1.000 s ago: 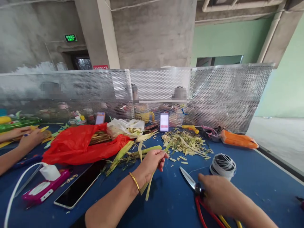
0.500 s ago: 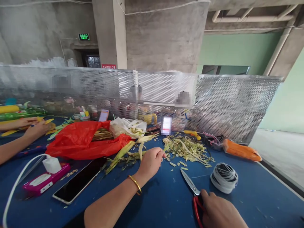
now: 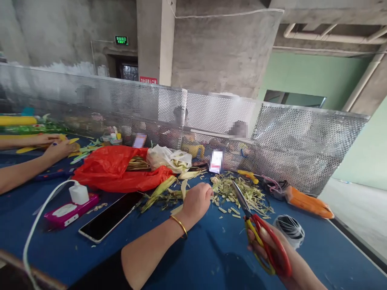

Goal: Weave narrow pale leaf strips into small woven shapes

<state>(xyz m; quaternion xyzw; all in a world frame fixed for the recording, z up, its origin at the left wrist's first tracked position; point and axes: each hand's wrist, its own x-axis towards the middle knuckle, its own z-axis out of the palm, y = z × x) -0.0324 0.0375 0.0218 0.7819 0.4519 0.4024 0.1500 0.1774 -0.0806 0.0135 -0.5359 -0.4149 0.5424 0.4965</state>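
My right hand (image 3: 270,245) grips a pair of scissors (image 3: 258,233) with one red and one yellow handle, lifted above the blue table, blades pointing away from me. My left hand (image 3: 198,201), a gold bangle at its wrist, is closed in a pinch beside a pile of cut corn husk bits (image 3: 242,193). Whatever is between its fingertips is too small to make out. A pale husk strip (image 3: 184,187) shows just behind the left hand. Behind my right hand lies a roll of whitish string (image 3: 290,230).
A red plastic bag (image 3: 105,169), a white bag (image 3: 165,156) and a black-screened phone (image 3: 111,217) lie to the left, near a magenta power strip (image 3: 71,209). A perforated metal screen (image 3: 217,112) borders the back. An orange packet (image 3: 308,202) lies right; another person's hands (image 3: 57,149) work far left.
My right hand has picked the scissors up off the table and raised them toward the husk pile. The left hand keeps its pinch at nearly the same place. The view has shifted and tilted slightly.
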